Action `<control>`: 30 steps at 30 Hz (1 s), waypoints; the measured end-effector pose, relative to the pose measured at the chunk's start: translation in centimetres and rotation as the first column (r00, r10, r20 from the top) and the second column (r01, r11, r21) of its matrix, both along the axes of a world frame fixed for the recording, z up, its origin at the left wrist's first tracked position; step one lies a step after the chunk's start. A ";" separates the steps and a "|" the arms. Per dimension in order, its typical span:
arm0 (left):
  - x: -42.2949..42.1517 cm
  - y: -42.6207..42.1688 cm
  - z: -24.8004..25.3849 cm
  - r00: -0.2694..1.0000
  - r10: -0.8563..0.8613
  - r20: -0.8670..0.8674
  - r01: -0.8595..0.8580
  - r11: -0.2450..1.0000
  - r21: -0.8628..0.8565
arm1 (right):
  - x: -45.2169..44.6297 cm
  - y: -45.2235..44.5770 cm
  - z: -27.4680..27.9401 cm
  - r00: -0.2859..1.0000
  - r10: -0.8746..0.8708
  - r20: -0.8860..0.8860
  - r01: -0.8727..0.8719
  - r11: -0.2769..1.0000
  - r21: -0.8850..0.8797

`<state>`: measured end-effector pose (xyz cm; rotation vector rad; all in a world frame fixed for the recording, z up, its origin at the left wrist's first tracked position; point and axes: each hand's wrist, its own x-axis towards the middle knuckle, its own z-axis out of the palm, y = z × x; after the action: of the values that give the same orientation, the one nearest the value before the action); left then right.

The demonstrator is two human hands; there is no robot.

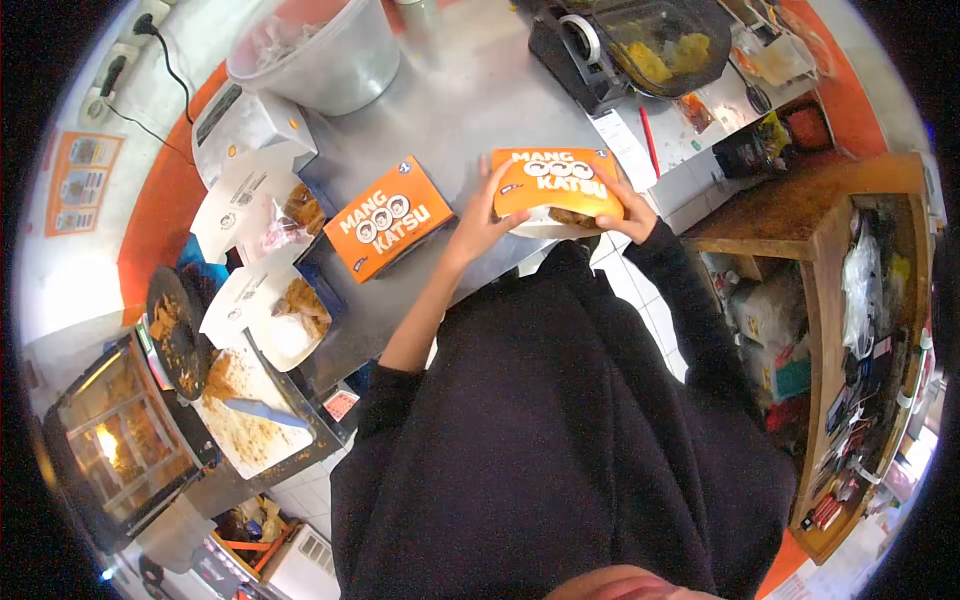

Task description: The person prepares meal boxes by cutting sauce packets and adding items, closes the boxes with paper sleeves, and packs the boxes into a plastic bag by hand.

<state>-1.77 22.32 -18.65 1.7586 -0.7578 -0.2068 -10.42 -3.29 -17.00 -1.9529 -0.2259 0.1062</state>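
An orange takeaway box (545, 180) printed "MANG KATSU" is between my two hands at the counter's near edge. My left hand (482, 218) grips its left side, and my right hand (630, 208) its right side. The lid bows upward, and through the gap at the front some brown fried food (572, 217) shows. To the left stands a second takeaway box (385, 220) with its lid down. Beyond it, two takeaway boxes have raised white lids; the nearer food box (295, 325) holds rice and fried pieces, the farther food box (290, 215) similar pieces.
A clear plastic tub (335, 70) stands at the back left by a white appliance (250, 130). Black equipment (620, 45) with yellow food is back right, near a red pen (649, 142). At left lie a stained cutting board (255, 420) and a blue-handled knife (268, 411). Wooden shelving (760, 230) is on my right.
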 end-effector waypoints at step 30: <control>-0.6 -4.0 -2.0 0.596 0.018 0.803 -0.506 0.785 0.357 | 12.2 -4.7 -2.2 0.978 -0.116 0.174 0.157 0.957 -0.244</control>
<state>-2.41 18.34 -20.61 2.5537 -1.0737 0.6832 1.78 -7.96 -19.16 -2.2319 -0.1874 -0.1176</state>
